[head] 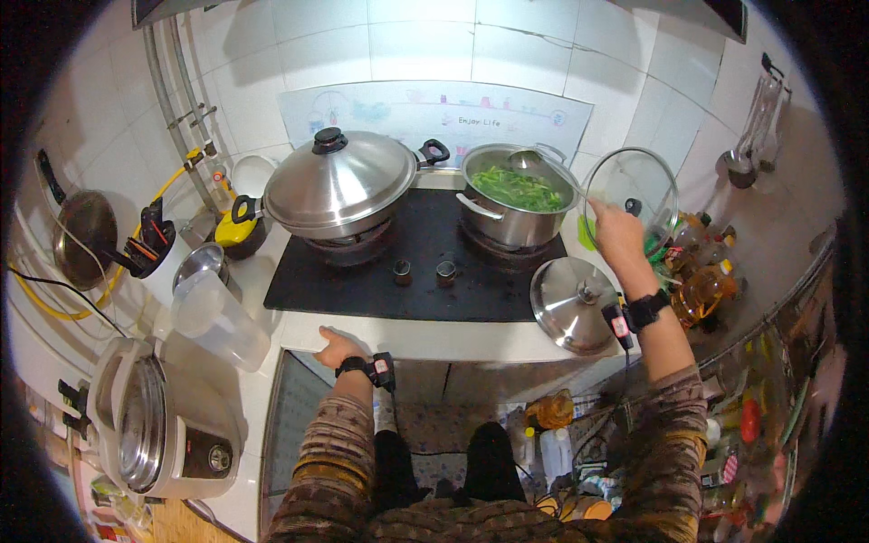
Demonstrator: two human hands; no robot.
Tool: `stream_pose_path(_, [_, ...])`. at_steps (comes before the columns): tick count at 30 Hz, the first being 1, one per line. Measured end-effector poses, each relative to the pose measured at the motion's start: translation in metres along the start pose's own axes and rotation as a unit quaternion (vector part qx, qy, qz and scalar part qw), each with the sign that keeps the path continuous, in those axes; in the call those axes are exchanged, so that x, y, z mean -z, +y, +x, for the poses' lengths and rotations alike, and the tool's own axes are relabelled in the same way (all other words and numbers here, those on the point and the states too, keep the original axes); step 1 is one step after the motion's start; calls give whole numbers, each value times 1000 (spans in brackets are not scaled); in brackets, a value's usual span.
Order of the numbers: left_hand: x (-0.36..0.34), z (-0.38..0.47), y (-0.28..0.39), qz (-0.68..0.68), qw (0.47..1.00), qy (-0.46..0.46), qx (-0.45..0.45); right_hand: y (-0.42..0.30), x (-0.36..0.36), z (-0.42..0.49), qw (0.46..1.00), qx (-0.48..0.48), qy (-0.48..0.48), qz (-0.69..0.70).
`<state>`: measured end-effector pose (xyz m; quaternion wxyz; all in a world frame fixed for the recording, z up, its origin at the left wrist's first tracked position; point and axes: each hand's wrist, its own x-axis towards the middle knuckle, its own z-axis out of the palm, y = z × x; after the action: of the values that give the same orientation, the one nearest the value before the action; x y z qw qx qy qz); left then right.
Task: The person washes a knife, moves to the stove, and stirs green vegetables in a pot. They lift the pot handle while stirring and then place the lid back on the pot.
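Note:
My right hand point(618, 231) grips the thin handle of a metal ladle point(526, 159), whose head rests inside the rim of a stainless-steel pot point(519, 227). Chopped green leafy vegetables point(516, 189) fill the pot, which sits on the right burner of the black gas stove point(421, 292). Behind my right hand a glass lid point(628, 180) leans upright. Below that hand, a steel lid point(574, 305) overlaps the stove's right front corner. My left hand point(341, 349) is at the counter's front edge, thumb apart from the fingers, holding nothing.
A lidded steel wok point(339, 183) covers the left burner, its side handles sticking out. To the left are a translucent plastic jug point(224, 322), a steel bowl point(200, 261) and an electric pressure cooker point(166, 421). Oil bottles point(703, 288) crowd the right side.

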<state>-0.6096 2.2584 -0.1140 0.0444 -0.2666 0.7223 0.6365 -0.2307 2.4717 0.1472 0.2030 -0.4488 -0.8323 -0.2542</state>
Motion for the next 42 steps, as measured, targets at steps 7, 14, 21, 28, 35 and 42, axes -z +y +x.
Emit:
stream_pose_path(7, [0,3,-1,-50,999,-18,-1,-14,-45,32,996,43,-22,-72])
stream_pose_path(14, [1,2,-1,-60,998,-36,5,-19,-46,55,987,113,-60,-100])
stream_pose_path(21, [6,-6,6,-63,997,-36,-7,35,-29,127,891,-71,-429,132])
stream_pose_path(28, [10,-14,13,-22,1000,-13,-3,59,-20,76,715,-261,-411,501])
stream_pose_path(35, [9,-14,12,-23,1000,-12,0,45,11,39,693,-257,-315,595])
stream_pose_path(42, [0,2,-1,8,1000,3,-20,8,9,34,990,-27,-26,132])
